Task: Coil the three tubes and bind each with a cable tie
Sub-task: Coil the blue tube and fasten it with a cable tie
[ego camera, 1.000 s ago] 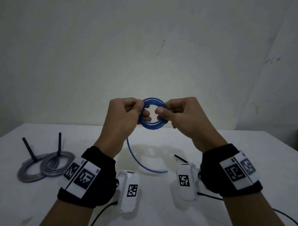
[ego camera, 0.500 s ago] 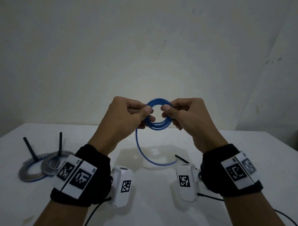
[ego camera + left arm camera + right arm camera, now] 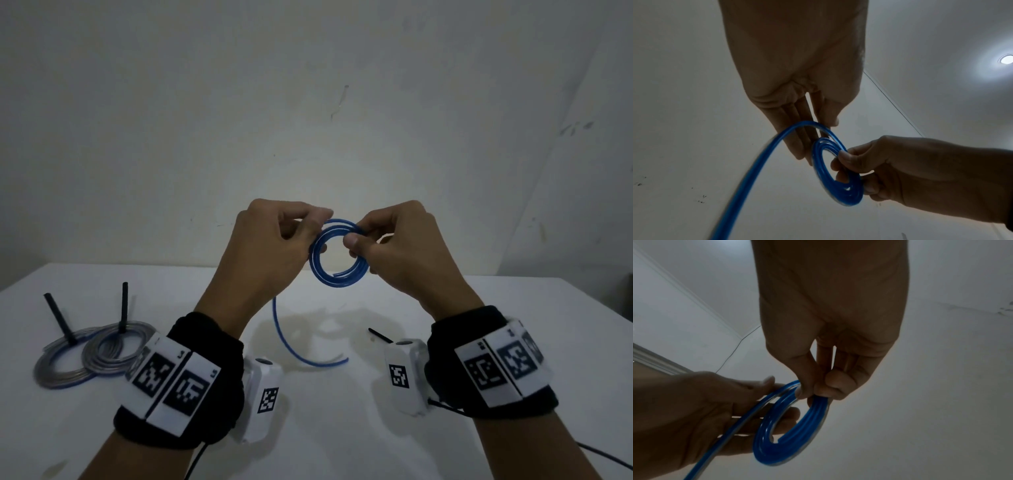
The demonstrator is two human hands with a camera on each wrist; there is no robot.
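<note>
A blue tube [image 3: 337,274] is wound into a small coil and held above the white table [image 3: 342,428]. My right hand [image 3: 356,240] pinches the coil's right side between thumb and fingers, as the right wrist view shows [image 3: 812,391]. At the coil's upper left, my left hand [image 3: 317,222] pinches the outer strand. The tube's loose tail [image 3: 279,332] hangs from there down to the table. The left wrist view shows the coil [image 3: 838,191] beyond my left hand [image 3: 818,129]. One black cable tie [image 3: 380,337] lies on the table by my right wrist.
Two clear-grey tube coils [image 3: 61,366] [image 3: 113,349] lie at the table's left, each with a black cable tie [image 3: 60,318] [image 3: 123,308] sticking up from it. A bare wall [image 3: 308,102] stands behind the table. Black cords trail from both wrist cameras.
My left hand has moved from the coil's left side up to its top, laying the loose strand round the coil. The coil shifted slightly right. The tail on the table was drawn in.
</note>
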